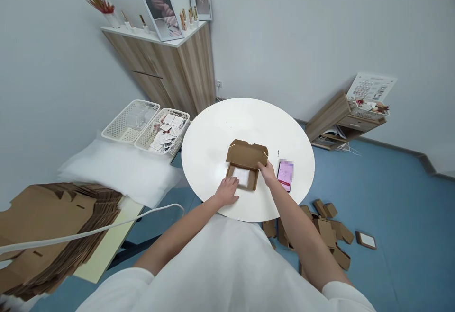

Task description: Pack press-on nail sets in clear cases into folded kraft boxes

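A small brown cardboard box [252, 180] sits on the white round table with its lid [248, 153] raised at the back. Inside lies a flat white piece [242, 176], perhaps foam or a packet; its exact kind does not show. My left hand [227, 191] rests over the box's front left edge, fingers stretched out with the tips at the white piece. At the right side, my right hand [266, 171] pinches the lid's lower right corner between thumb and fingers. Just right of that hand lies a phone [285, 175] with a pink screen.
Left of the round table [209, 137] stand two white baskets, one holding clear plastic [137, 115], the other small white cards [167, 134]. White foam sheets [117, 165] and flat cardboard blanks [53, 222] lie nearer. Folded boxes [325, 229] cover the floor at right.
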A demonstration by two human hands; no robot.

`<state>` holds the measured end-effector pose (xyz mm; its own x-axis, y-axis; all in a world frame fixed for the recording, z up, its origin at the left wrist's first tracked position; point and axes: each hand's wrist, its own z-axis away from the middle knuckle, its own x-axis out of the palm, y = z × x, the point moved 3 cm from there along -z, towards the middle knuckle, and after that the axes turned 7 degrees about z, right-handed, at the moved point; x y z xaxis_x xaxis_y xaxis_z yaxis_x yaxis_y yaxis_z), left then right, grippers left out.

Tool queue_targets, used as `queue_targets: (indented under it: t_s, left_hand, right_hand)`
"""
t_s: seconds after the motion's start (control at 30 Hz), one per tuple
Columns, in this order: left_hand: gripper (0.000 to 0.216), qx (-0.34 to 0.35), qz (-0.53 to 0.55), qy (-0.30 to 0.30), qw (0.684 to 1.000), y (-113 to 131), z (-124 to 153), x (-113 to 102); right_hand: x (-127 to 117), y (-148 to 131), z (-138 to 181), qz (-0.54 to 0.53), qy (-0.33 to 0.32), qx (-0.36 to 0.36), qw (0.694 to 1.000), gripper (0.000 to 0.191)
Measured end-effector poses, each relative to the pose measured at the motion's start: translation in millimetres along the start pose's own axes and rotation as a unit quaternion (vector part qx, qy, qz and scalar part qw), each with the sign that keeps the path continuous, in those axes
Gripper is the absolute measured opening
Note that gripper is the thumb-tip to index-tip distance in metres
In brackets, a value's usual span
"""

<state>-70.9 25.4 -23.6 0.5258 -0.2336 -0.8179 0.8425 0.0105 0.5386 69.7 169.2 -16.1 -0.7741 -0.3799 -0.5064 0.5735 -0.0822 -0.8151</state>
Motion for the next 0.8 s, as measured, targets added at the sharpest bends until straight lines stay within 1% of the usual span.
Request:
queue_targets:
  t_s: [0.07,0.13,0.2,0.27,0.3,0.33,0.37,0.43,0.47,0.57,0.63,0.7,0.8]
  left_hand:
    - [0.057,-0.002,0.028,0.003,1.0,2.0,-3.2,-1.6]
    - [0.049,0.005,0.075,0.032,0.997,2.3,-4.3,-6.3]
    - [0.035,-0.012,0.123,0.101,0.987,-3.2,-2.5,-15.4]
    - [0.03,-0.078,0.152,0.198,0.965,-16.1,0.7,-28.0]
    - [0.034,-0.118,0.16,0.242,0.949,-24.0,1.9,-34.9]
    - [0.042,-0.15,0.168,0.274,0.935,-31.6,1.7,-41.8]
    - [0.052,-0.163,0.179,0.284,0.928,-38.1,-0.7,-48.0]
    - [0.065,-0.165,0.197,0.261,0.93,-48.0,-10.5,-59.2]
    - [0.064,-0.155,0.2,0.24,0.937,-50.7,-16.7,-64.2]
    - [0.045,-0.117,0.208,0.166,0.957,-51.5,-32.6,-74.5]
    - [0.038,-0.108,0.211,0.136,0.962,-48.5,-37.7,-78.0]
    - [0.042,-0.11,0.206,0.13,0.964,-45.1,-39.0,-80.0]
    - [0.061,-0.124,0.219,0.128,0.959,-42.6,-39.2,-81.3]
  right_hand:
    - [-2.6,0.9,5.7,-0.013,0.008,-0.011,1.0,0.032]
    - [-6.0,0.9,11.9,0.026,0.017,-0.027,0.999,0.026]
    - [-8.7,0.2,17.3,0.072,0.016,-0.037,0.997,0.026]
    - [-11.1,-1.1,21.1,0.106,0.018,-0.045,0.993,0.026]
    - [-12.3,-1.8,22.3,0.119,0.022,-0.048,0.991,0.026]
    - [-13.4,-2.3,23.0,0.131,0.027,-0.048,0.99,0.025]
    - [-14.4,-2.8,23.3,0.143,0.03,-0.048,0.988,0.024]
    - [-15.8,-3.6,23.4,0.169,0.025,-0.046,0.984,0.021]
    - [-16.3,-4.0,23.3,0.182,0.018,-0.044,0.982,0.02]
    - [-17.4,-6.1,23.8,0.202,-0.011,-0.044,0.978,0.019]
    - [-17.3,-8.0,25.3,0.183,-0.035,-0.053,0.981,0.02]
    - [-16.8,-9.2,27.6,0.151,-0.055,-0.064,0.985,0.022]
    - [-16.4,-7.6,30.6,0.108,-0.061,-0.062,0.99,0.035]
